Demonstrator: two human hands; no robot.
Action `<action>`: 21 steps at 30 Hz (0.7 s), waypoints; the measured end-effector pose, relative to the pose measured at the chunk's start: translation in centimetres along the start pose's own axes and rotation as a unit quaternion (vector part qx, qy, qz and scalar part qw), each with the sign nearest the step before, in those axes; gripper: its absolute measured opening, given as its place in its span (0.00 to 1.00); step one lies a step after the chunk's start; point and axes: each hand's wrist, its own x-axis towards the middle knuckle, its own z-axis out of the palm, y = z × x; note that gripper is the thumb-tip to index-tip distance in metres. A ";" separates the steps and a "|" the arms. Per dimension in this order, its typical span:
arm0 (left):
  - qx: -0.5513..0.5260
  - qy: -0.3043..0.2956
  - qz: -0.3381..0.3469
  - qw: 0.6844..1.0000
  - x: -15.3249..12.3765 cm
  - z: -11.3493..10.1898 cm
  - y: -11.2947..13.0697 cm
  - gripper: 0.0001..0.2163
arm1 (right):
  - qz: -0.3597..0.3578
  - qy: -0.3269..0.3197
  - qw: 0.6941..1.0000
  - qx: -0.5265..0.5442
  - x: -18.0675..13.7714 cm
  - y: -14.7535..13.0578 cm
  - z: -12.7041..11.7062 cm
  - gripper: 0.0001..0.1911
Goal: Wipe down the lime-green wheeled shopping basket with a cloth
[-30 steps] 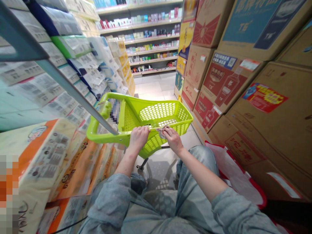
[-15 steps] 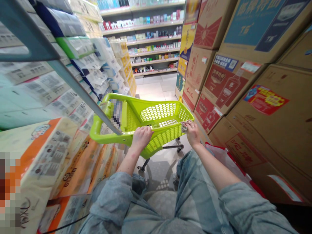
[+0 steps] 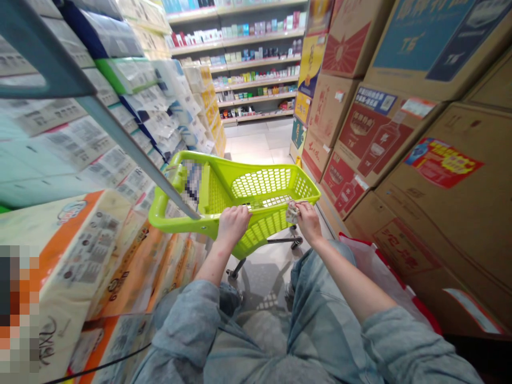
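Observation:
A lime-green plastic shopping cart (image 3: 266, 226) stands sideways in front of me, its handle end to the left. My left hand (image 3: 234, 221) is closed over the near top rim of its basket. Between the fingers of my right hand (image 3: 310, 218) is a crumpled greyish cloth (image 3: 293, 212), pressed against the same rim closer to the cart's right end. A grey pole (image 3: 136, 154) slants down from the upper left to the rim beside the handle.
Packs of tissue paper (image 3: 120, 256) are stacked along the left. Large cardboard boxes (image 3: 432, 213) form a wall on the right, with a red-edged white bag (image 3: 368, 261) at their foot. Shelves of small goods (image 3: 256, 64) stand at the back across a tiled floor (image 3: 256, 138).
My right hand has slid the cloth a short way left along the cart's rim. My left hand keeps its grip, and the cart stands in the same place.

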 end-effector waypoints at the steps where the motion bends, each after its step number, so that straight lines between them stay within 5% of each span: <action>1: 0.000 0.002 -0.001 1.000 0.0 0.0 0.0 0.12 | 0.014 0.006 1.000 -0.006 0.1 0.3 -0.2 0.14; 6: -0.003 0.004 -0.005 1.000 0.2 0.1 0.2 0.12 | 0.058 0.033 0.998 -0.010 0.0 -0.4 0.5 0.15; 14: -0.008 0.010 -0.001 1.000 0.5 0.1 0.4 0.10 | -0.067 -0.054 0.993 0.081 -0.5 -9.2 4.1 0.14; 17: -0.005 0.007 -0.001 1.000 0.4 0.2 0.1 0.09 | -0.086 -0.077 0.992 0.060 0.0 -8.6 3.7 0.15; 21: -0.009 0.005 -0.003 1.000 0.2 0.4 -0.3 0.09 | -0.037 -0.063 0.997 0.019 0.6 -4.4 1.8 0.15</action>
